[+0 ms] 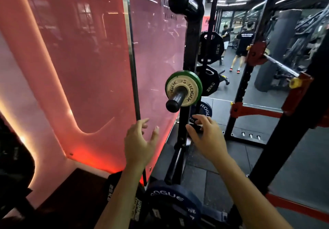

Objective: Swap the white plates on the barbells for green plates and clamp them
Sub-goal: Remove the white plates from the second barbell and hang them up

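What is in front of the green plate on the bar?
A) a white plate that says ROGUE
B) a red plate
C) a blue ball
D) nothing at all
A, a small white plate printed ROGUE sits on the bar's sleeve, in front of the green plate.

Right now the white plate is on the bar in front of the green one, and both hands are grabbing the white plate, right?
Not quite. The white plate does sit on the bar in front of the green plate, but the head view shows both hands below it: the left hand is open, and the right hand holds something dark.
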